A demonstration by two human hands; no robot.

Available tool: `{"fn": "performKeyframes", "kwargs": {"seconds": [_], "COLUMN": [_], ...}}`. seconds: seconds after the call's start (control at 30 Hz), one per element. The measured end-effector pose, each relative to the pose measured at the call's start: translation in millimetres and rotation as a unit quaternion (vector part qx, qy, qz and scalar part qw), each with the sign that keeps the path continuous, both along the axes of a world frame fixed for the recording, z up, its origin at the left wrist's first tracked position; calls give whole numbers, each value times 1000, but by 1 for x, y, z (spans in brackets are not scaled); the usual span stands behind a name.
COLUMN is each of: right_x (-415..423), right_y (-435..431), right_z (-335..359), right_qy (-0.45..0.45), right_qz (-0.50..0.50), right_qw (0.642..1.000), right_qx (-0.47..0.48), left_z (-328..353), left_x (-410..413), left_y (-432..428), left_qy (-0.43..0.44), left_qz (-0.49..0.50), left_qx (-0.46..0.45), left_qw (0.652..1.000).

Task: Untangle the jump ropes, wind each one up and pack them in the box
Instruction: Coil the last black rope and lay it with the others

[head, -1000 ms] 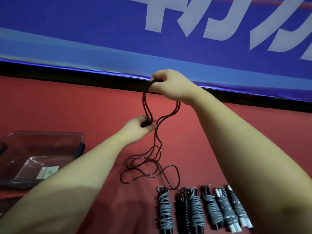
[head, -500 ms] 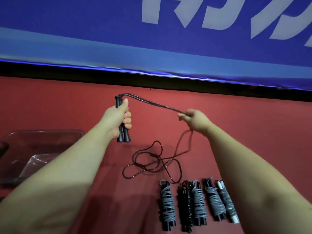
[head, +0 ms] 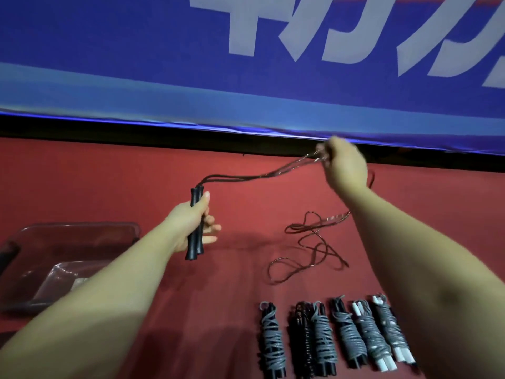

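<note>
Grips both black handles (head: 193,251) side by side in the left hand (head: 188,228), thumb pressed along them, lower fingers loosened a little. Pinches the doubled rope (head: 246,178) in the right hand (head: 345,166), fingers curled round the strands, though blurred by motion. Has swung that right hand up and out to the right since half a second ago, when held low and close to the left; draws the two strands into a long, slightly sagging span between the hands. Leaves the slack (head: 308,242) in loose loops on the red mat (head: 136,173), beside the right forearm, one end trailing up behind the wrist. Looks free of knots, so probably past untangling and into pulling out a length to wind round the handles. Keeps a row of wound ropes (head: 352,335) on the mat near the body, none of them in the box yet. Shows the clear box (head: 82,224) at the left, well apart from the ropes, with only something pale visible at its bottom.
</note>
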State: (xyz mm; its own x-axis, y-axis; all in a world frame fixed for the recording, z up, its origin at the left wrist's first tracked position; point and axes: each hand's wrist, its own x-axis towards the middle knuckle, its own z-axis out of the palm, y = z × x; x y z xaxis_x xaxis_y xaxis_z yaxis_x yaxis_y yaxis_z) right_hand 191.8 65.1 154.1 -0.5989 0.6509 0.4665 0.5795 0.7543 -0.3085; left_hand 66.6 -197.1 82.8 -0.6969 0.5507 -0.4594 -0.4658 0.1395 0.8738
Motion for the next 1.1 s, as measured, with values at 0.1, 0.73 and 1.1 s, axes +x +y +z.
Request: {"fn": "performKeyframes", "kwargs": {"seconds": [0.1,0.73,1.1], "right_x": [26,6,5], "right_y": [-9,-91,-87], "right_z": [-75,-74,-88], "right_qy": [-419,-135,-77], "right_qz": [-57,289,221], "right_qw": [886,869,905], "right_qx": [-192,-379,-354], "left_z": [-7,2,-2], "left_x": [12,18,21], "left_y": [3,-9,-12], "left_qy": [38,117,47], "left_qz": [-86,-330,-278], "left_qx": [-52,-158,-56], "left_qw": [994,923,958]}}
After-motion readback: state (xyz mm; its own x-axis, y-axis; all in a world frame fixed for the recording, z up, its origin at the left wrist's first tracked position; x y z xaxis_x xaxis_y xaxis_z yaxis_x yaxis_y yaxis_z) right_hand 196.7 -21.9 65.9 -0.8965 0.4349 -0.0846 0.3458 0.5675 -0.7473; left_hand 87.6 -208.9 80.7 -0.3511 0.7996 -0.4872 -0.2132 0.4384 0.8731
